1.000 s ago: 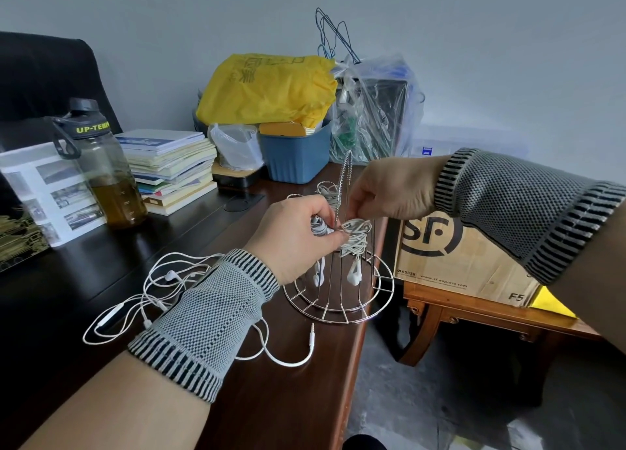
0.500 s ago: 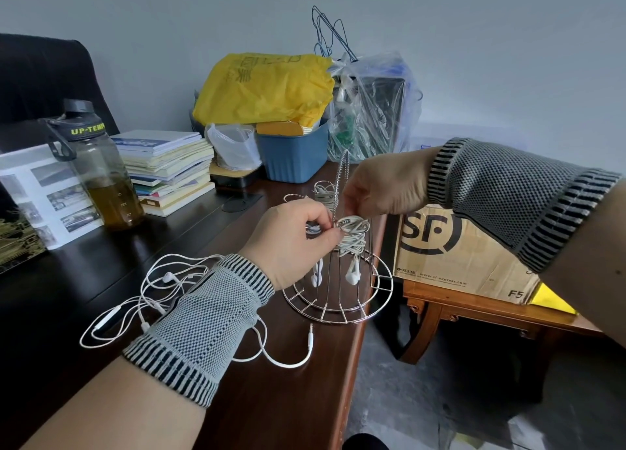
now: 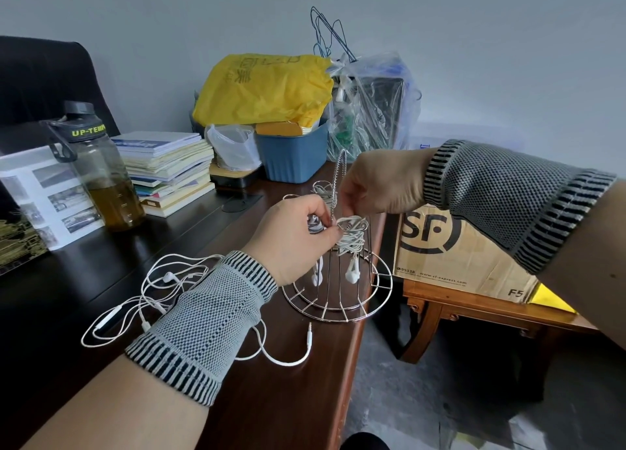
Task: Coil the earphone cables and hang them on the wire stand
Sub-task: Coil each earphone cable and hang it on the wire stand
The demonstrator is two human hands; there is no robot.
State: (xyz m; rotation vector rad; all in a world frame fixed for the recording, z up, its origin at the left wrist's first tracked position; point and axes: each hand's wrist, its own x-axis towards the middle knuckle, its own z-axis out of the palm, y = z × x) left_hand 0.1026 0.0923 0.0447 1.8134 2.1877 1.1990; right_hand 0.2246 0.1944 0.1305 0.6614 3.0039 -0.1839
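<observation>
At the dark tabletop's right edge, a light, limp white coiled earphone bundle [image 3: 352, 234], best taken by its wrapped middle, is pinched by the left hand [image 3: 291, 238] and right hand [image 3: 376, 187] on the stiff chrome wire stand [image 3: 338, 280].

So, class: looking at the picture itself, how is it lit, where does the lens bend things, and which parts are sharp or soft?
Head view: soft, even daylight with faint shadows; a pale sheen on the dark desk; wide-angle stretch swells the forearms at the edges; the wire stand, the coiled earphones, left hand and right hand are sharp; the floor corner at lower right looks smeared.
</observation>
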